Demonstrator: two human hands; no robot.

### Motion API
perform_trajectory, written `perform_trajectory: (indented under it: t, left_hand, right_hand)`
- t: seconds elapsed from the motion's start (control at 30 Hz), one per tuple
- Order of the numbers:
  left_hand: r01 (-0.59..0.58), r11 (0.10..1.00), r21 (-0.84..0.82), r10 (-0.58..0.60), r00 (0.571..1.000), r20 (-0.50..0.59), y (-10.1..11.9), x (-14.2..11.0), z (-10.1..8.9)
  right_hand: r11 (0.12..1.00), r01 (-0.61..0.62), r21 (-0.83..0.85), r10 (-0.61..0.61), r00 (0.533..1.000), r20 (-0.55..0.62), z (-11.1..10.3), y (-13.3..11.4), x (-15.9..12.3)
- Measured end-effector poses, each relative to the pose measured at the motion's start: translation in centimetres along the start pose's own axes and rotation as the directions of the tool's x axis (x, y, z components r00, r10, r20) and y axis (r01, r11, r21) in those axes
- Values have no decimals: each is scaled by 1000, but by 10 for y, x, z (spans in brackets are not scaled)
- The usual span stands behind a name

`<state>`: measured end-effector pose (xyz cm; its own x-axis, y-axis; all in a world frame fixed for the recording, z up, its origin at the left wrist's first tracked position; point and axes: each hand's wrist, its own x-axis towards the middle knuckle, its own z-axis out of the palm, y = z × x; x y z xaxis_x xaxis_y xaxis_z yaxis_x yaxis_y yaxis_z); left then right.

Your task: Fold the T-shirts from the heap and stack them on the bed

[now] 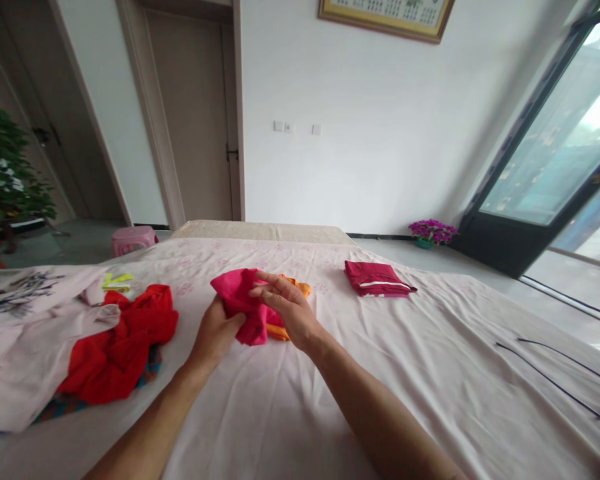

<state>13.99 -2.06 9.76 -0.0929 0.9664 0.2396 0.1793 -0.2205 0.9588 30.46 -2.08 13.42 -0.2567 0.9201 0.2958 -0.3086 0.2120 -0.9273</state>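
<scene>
A bright pink cloth (243, 303), bunched and partly folded, is raised over the bed. My left hand (219, 333) grips its left side, thumb in front and the other fingers hidden behind the fabric. On the right, my right hand (291, 308) has its fingers stretched out flat against or just over the cloth; whether they press on it I cannot tell. Behind and below lies an orange cloth (279, 333), mostly covered by the pink one and my right hand.
A folded dark red garment (380, 279) with a white stripe lies to the right. At left is a loose pile with a red garment (125, 347), a pale pink garment (40, 353) and a yellow-green piece (117, 281). Thin black-armed glasses (555, 381) rest at far right.
</scene>
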Motion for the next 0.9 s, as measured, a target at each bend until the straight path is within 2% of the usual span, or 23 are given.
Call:
perform_trajectory:
  t: [0.07, 0.13, 0.17, 0.23, 0.27, 0.33, 0.37, 0.43, 0.5, 0.57, 0.63, 0.73, 0.83, 0.9]
  left_hand:
    - [80, 997, 20, -76, 983, -166, -17, 14, -22]
    - [127, 991, 43, -113, 961, -253, -34, 28, -45]
    - [106, 989, 107, -69, 949, -308, -40, 34, -54]
    - [15, 950, 310, 111, 917, -384, -47, 40, -66]
    - [-37, 906, 421, 210, 904, -372, -48, 40, -68]
    - [-128, 793, 596, 318, 921, -225, -45, 37, -65]
    - [-162, 728, 666, 314, 943, -114, -43, 34, -61]
    - [-177, 585, 792, 217, 974, 57, -40, 28, -53]
    - [-155, 441, 884, 114, 987, 116, -40, 22, -46]
    - [-136, 376, 917, 73, 990, 117, -43, 20, -44]
    - [-121, 400, 909, 76, 992, 99, -47, 21, -45]
    - [-37, 558, 829, 66, 998, -1, -50, 29, -52]
    - [72, 770, 634, 63, 980, -188, -47, 40, -65]
    - [76, 885, 460, 105, 929, -356, -41, 46, -79]
  right_hand:
    - [992, -46, -118, 37, 997, -74, -15, 11, 6]
    - [958, -112, -263, 80, 988, -129, -32, 27, 12]
    - [925, -140, -354, 97, 986, -135, -41, 36, 15]
    - [791, -152, -592, 96, 988, -124, -53, 51, 18]
    - [704, -133, -697, 87, 991, -101, -56, 56, 18]
    - [542, -70, -838, 59, 997, -45, -58, 61, 16]
    - [479, -44, -876, 43, 999, -27, -56, 61, 14]
    - [379, -13, -925, 15, 1000, -8, -49, 60, 10]
    - [300, 6, -954, 13, 1000, 10, -43, 58, 6]
    - [258, 24, -966, 20, 999, 30, -37, 60, 3]
    - [248, 25, -968, 16, 999, 30, -34, 65, 3]
    - [248, 32, -968, -24, 999, 27, -33, 77, 7]
    - [290, 67, -955, -159, 987, 21, -36, 77, 12]
    - [361, 105, -927, -320, 947, -17, -40, 65, 16]
